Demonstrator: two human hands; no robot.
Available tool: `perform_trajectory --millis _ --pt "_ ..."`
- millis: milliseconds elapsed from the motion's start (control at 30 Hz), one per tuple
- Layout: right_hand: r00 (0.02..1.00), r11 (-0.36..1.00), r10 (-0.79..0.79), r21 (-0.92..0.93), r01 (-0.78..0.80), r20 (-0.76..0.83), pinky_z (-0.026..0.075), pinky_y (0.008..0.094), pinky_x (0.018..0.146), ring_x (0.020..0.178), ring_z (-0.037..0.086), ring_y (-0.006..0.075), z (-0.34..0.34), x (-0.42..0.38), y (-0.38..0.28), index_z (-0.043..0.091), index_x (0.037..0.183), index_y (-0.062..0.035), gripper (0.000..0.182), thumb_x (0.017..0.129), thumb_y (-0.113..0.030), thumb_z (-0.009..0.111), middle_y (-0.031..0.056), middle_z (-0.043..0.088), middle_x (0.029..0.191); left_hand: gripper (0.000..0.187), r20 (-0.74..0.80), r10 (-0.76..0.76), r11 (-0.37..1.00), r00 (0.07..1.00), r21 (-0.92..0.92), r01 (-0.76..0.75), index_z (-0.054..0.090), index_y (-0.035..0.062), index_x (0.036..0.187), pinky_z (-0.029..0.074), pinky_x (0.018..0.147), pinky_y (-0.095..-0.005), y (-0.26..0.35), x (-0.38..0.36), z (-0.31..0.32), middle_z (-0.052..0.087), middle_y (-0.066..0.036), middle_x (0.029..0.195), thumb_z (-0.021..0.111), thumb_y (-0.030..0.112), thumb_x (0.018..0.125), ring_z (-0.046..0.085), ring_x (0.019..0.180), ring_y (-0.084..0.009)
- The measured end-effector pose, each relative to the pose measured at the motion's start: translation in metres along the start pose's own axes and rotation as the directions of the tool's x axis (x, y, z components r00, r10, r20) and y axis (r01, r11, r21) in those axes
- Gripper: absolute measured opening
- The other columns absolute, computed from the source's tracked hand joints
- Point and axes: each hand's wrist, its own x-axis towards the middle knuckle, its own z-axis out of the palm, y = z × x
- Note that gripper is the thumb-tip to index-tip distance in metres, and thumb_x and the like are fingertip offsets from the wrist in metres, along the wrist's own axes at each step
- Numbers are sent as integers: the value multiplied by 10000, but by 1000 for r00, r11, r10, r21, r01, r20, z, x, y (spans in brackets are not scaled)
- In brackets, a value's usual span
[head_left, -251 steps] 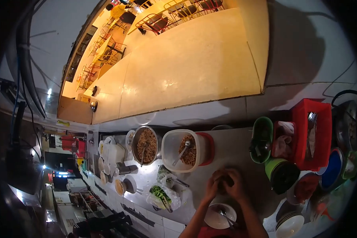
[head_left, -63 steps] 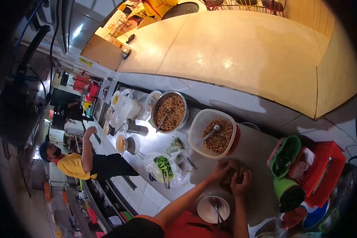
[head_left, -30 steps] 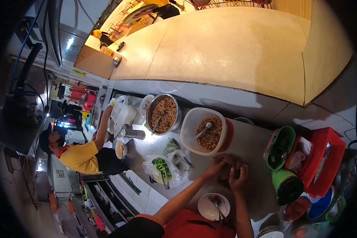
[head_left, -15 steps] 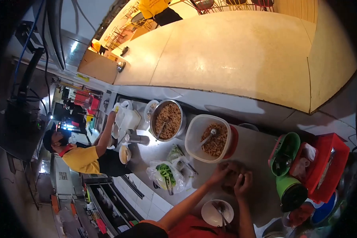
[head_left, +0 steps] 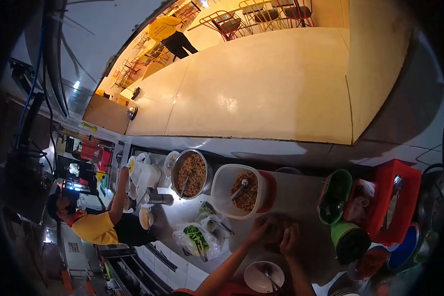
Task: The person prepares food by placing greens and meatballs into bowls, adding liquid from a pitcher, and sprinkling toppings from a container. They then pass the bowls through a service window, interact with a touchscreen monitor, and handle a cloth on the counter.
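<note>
My left hand (head_left: 259, 229) and my right hand (head_left: 291, 240) are close together over the steel counter (head_left: 311, 197), below the square tub. Their fingers are curled round the two sides of a dark brownish thing (head_left: 276, 232), too dim to make out. Nearest my forearms is a white bowl (head_left: 254, 277) with spoons in it. The clear square tub (head_left: 222, 190) holds brown crumbly food and a ladle. To its left are a steel pot (head_left: 204, 170) of similar food and a plastic bag (head_left: 185, 237) with green vegetables and tongs.
A red cutlery basket (head_left: 410, 190), a green basket (head_left: 341, 180) and a green container (head_left: 338, 234) stand at the right. A co-worker in a yellow shirt (head_left: 91, 228) is at the left, reaching to the counter. Beyond the ledge (head_left: 261, 93) another person stands near chairs.
The view has shifted, so the counter and its containers appear further left and mostly lower. My hands remain close together at the dark thing. The person beyond the ledge shows more fully.
</note>
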Motion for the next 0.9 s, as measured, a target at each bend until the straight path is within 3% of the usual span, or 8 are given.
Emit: perform_trajectory --millis 100,200,267,400,467,700,767,900 --pt "996 999 -29 24 32 -86 450 457 785 886 555 431 5 -5 6 558 941 45 226 947 -160 462 264 556 980 328 17 0 1000 1000 9 0 589 -44 1106 465 892 -313 -15 1 1 659 -134 1047 566 185 872 602 999 -181" --pt "999 999 -17 26 18 -51 448 451 782 891 554 429 -2 -1 1 560 930 39 228 948 -166 461 262 562 979 335 -45 -143 987 989 -87 139 584 -41 1115 467 890 -315 -27 0 4 655 -134 1054 568 189 872 601 1011 -193" --pt "999 999 -32 -6 32 -18 447 448 752 861 549 419 -6 3 -3 557 897 26 218 942 -166 465 245 564 953 326 -37 -61 998 997 15 62 579 -39 1113 469 879 -312 -13 0 3 649 -133 1058 566 187 878 600 998 -195" --pt "1000 999 3 44 -3 7 438 452 706 811 538 409 -10 11 -15 546 862 15 212 938 -165 464 227 548 893 294 4 -31 998 1000 -52 31 594 -35 1075 471 863 -307 9 -3 0 655 -127 1037 552 190 892 602 973 -186" --pt "995 997 -80 18 81 -64 424 453 668 773 524 400 -10 14 -15 524 826 7 210 933 -160 455 214 522 842 285 11 2 1000 1000 27 -3 610 -26 1039 472 851 -308 7 2 1 662 -119 1008 534 215 908 603 948 -176" --pt "995 995 -70 60 74 -71 429 448 659 757 525 397 -2 12 -9 503 806 7 205 923 -159 471 212 509 830 313 -21 14 1000 1000 -1 -14 618 -21 1044 474 850 -321 7 -2 2 670 -115 984 527 245 908 614 927 -177" --pt "990 992 -117 32 120 -82 434 447 651 748 526 391 -2 13 -7 503 810 10 197 909 -160 499 210 507 832 314 4 -63 996 998 60 62 617 -29 1053 475 852 -326 7 -1 1 673 -122 978 533 235 903 618 922 -187" --pt "992 996 -91 11 92 -83 442 441 654 764 537 388 3 10 0 511 825 11 180 896 -154 519 210 515 845 306 -26 -10 1000 1000 11 10 616 -37 1050 475 852 -330 6 0 3 676 -130 971 543 216 895 620 919 -190"
